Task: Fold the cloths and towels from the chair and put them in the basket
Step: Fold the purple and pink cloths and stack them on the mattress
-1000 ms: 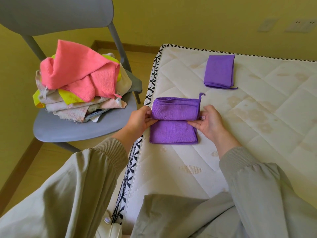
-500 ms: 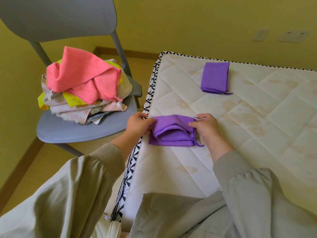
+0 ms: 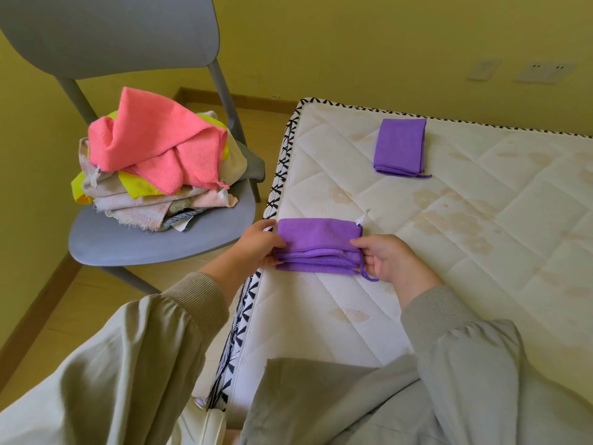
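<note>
One purple cloth [image 3: 319,240] now flatter, left hand [image 3: 260,244], right hand [image 3: 390,260] pinching

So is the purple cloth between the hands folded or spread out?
Folded. The purple cloth is a rectangle, stacked layers showing along its near edge; the left hand and right hand pinch its ends.

Fuzzy matt purple cloth [image 3: 319,244], quilted fabric mattress [image 3: 449,252], smooth plastic chair [image 3: 154,242].

Yellow walls [image 3: 353,43] w/ outlets [image 3: 545,72], wood floor [image 3: 80,303], stained white quilted mattress [image 3: 481,252].
</note>
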### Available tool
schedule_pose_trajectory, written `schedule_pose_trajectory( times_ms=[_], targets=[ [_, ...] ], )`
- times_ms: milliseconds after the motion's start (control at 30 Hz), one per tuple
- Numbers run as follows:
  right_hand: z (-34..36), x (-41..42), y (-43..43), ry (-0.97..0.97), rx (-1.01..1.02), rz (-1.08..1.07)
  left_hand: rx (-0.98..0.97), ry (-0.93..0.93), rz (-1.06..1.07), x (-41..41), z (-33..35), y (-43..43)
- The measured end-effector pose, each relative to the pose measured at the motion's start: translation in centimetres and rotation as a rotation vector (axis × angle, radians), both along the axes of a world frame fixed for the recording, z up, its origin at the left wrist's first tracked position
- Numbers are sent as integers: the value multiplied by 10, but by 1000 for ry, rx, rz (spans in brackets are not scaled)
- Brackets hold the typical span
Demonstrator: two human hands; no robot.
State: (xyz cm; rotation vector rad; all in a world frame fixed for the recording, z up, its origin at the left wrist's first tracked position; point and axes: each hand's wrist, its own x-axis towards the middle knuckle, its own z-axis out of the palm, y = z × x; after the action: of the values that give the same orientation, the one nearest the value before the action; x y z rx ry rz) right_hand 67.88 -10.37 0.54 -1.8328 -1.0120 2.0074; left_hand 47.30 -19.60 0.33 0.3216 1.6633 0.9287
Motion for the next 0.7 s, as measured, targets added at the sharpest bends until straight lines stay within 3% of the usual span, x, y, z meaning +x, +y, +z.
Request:
schedule_pose_trajectory(
  times_ms=[167,367,433,500,600,633,700],
  targets=[
    [5,-2,-3,-19,53,-5,53,48,-38,-3,-7,-8],
    [-10,-5,-7,-324,312,149,103,390,-226,9,-3,-16],
    [-8,-5,-10,-388,387,224,120,573,-301,14,-2,-19],
    [-8,-5,-11,-391,429,269,153,880,-417,19,-2,-19],
    [-7,-5,-14,-368,497,286,411,1357,-491,31,-4,-13],
    [-7,-6,-14,-374,513,296,465,1424,-526,35,-4,-9],
    [-8,-6,-12,-372,512,313,396,1405,-729,44,-5,-2]
  ],
)
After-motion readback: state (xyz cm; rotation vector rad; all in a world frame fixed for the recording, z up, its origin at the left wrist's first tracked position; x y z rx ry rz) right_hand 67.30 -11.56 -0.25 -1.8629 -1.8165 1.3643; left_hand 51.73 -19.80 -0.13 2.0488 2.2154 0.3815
